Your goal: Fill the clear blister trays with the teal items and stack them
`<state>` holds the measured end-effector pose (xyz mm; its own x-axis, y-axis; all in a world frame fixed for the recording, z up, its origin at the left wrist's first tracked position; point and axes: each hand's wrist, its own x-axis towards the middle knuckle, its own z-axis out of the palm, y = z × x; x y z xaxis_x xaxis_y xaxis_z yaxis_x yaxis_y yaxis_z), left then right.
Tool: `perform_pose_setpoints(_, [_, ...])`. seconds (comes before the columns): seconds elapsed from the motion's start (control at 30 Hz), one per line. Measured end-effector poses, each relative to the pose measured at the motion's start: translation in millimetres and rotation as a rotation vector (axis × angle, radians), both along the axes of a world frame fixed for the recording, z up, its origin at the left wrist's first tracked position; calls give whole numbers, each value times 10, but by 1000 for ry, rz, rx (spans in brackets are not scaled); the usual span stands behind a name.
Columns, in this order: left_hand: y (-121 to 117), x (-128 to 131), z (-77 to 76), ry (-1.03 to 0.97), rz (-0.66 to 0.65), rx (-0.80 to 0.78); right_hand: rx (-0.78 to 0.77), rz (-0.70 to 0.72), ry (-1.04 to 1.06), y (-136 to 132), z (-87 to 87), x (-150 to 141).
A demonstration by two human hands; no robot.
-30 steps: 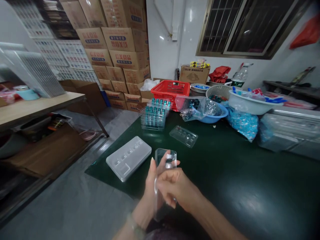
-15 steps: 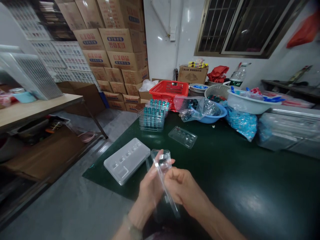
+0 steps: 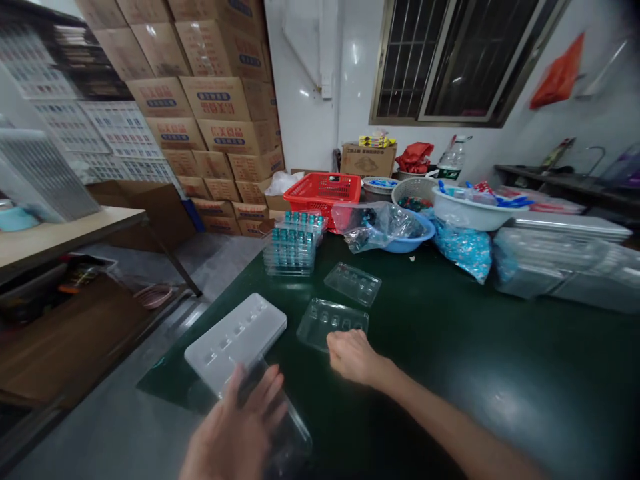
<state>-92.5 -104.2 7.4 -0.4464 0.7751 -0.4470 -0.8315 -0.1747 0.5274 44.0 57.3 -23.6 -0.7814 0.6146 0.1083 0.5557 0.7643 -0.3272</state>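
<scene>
1. the right hand (image 3: pixel 355 357), just right of centre in the frame, is folded narrow, fingers closed on the near right corner of a flat tray (image 3: pixel 320 327); a pinch at the edge probably suits something this thin.
2. the left hand (image 3: pixel 235 427), lower left of centre, is spread fairly wide against a loose tray (image 3: pixel 296 430) tilted beside its fingers (too blurred for me to tell whether it truly grips).
3. left of centre, a whitish stack (image 3: pixel 235 340) sits near the left hand, within easy reach, i'd guess. its cloudy look suggests clear pieces nested together, which would save room.
4. just beyond the flat tray, a spare tray (image 3: pixel 353 285) lies by itself on the green table (image 3: pixel 430 353), likely laid flat for steadiness.
5. farther up, teal-filled trays (image 3: pixel 290 252) are piled in front of the red basket (image 3: pixel 323 193), presumably leaving the nearer tabletop free.
6. at the upper left, cartons (image 3: pixel 215 107) rise against the wall, stacked to spare floor space, it seems.
</scene>
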Motion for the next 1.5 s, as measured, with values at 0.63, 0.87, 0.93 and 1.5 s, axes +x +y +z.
perform_pose_setpoints(0.63, [738,497,-231,-73,-102,325,-185,-339,419,-489,132,253])
perform_pose_setpoints(0.87, [784,463,-228,69,-146,-30,-18,-230,193,-276,9,289])
perform_pose_setpoints(0.93, [632,436,-181,86,-239,-131,-10,-235,137,-195,-67,306])
perform_pose_setpoints(1.5, [728,-1299,-79,2454,-631,-675,35,-764,453,1086,-348,386])
